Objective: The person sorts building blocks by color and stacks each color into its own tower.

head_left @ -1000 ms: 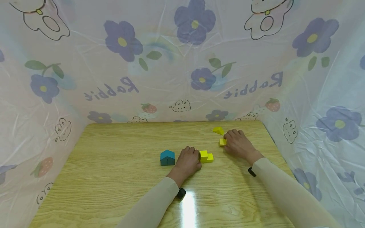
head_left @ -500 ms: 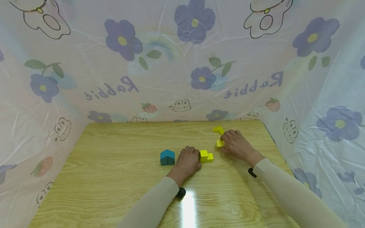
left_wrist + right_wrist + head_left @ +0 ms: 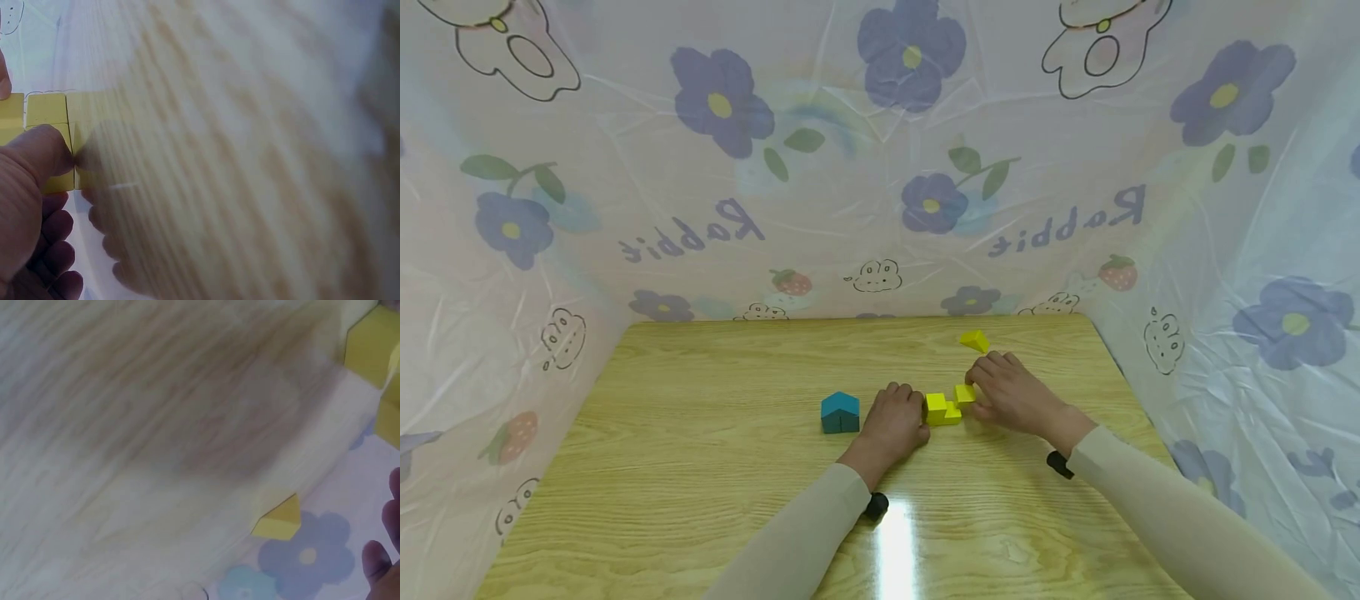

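Note:
My left hand (image 3: 891, 425) rests on the table and grips a small stack of yellow blocks (image 3: 936, 407) from its left side. In the left wrist view its thumb (image 3: 44, 147) presses on a yellow block face, and the other fingers (image 3: 57, 256) are curled below. With its fingertips my right hand (image 3: 1015, 396) pinches a yellow cube (image 3: 964, 395) just right of the stack, close over its low step (image 3: 952, 415). Behind the right hand lies a yellow triangular block (image 3: 974, 341), also seen in the right wrist view.
A blue house-shaped group of blocks (image 3: 840, 413) stands left of the left hand. The wooden table (image 3: 715, 433) meets a patterned cloth (image 3: 820, 200) at the back and sides.
My right hand has moved left and nearer with the yellow cube, bringing it up beside the stack. The left hand stays in place on the stack.

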Motion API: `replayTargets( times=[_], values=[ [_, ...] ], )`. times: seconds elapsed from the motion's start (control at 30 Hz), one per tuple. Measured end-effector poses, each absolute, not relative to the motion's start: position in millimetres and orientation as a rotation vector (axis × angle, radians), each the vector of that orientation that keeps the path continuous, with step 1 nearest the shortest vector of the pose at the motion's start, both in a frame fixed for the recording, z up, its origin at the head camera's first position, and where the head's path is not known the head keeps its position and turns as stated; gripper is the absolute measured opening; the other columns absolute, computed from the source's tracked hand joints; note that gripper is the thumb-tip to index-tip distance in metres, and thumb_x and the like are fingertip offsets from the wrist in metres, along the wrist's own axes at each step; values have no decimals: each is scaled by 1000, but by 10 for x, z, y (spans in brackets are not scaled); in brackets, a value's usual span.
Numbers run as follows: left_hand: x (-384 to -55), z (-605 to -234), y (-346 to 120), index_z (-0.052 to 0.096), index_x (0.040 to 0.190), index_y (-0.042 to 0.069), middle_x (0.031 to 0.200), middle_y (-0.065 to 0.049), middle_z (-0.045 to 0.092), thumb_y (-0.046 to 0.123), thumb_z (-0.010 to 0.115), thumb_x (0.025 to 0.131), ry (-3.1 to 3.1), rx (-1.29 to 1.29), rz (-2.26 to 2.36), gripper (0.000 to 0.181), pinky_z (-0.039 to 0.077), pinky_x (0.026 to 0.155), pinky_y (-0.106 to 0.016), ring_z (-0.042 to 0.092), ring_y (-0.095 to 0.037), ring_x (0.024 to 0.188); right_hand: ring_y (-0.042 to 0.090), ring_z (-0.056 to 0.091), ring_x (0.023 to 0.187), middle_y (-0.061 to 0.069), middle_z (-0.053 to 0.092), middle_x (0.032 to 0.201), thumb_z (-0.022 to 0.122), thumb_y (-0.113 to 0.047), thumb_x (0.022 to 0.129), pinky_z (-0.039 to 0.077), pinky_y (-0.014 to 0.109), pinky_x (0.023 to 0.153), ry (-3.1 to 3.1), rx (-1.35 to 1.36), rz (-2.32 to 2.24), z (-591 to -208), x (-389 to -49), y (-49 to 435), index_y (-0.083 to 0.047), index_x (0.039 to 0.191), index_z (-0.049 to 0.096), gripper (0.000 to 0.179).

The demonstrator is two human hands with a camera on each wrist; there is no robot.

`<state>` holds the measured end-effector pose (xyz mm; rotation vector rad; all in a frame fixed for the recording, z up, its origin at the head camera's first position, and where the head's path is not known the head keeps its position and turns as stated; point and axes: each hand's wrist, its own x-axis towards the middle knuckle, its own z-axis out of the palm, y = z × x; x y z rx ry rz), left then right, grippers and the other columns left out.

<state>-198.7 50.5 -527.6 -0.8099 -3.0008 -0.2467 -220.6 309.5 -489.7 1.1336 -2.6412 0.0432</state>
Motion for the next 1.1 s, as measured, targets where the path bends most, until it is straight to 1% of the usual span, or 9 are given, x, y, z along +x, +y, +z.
replayTargets(
  times=[0.13, 0.33, 0.5, 0.7, 1.1],
  values=[
    [-1993, -5283, 504, 68, 113, 14, 105, 0, 61, 36, 69, 98, -2991, -814, -237, 27, 45, 89, -35, 47, -19, 95, 24, 54, 98, 4, 62, 107, 78, -27, 91, 46, 45, 85, -2641, 1157, 62, -4910, -2171, 3034, -9, 112, 64, 31],
    [-1997, -5284, 514, 68, 116, 13, 106, 0, 62, 37, 70, 98, -2998, -808, -247, 30, 46, 90, -36, 48, -20, 95, 24, 55, 102, 4, 64, 109, 74, -28, 92, 47, 44, 87, -2663, 1150, 81, -4884, -2138, 2967, -9, 112, 65, 28],
    [-1997, -5272, 520, 68, 117, 13, 106, 0, 62, 37, 71, 97, -3009, -802, -255, 32, 47, 92, -36, 48, -19, 95, 24, 55, 104, 4, 64, 111, 73, -28, 92, 48, 44, 87, -2686, 1141, 73, -4865, -2127, 2947, -9, 112, 65, 28],
    [-1993, -5260, 510, 68, 113, 13, 103, 0, 61, 36, 72, 96, -2998, -802, -251, 29, 46, 89, -35, 47, -19, 93, 24, 55, 106, 4, 64, 113, 73, -29, 93, 48, 46, 90, -2706, 1138, 76, -4865, -2116, 2921, -10, 113, 65, 29],
    [-1989, -5247, 507, 69, 114, 12, 102, 1, 61, 36, 73, 95, -2999, -804, -255, 31, 46, 87, -34, 46, -18, 92, 23, 54, 103, 3, 64, 112, 74, -30, 92, 46, 44, 90, -2692, 1144, 86, -4877, -2119, 2910, -10, 112, 65, 29]
  ],
)
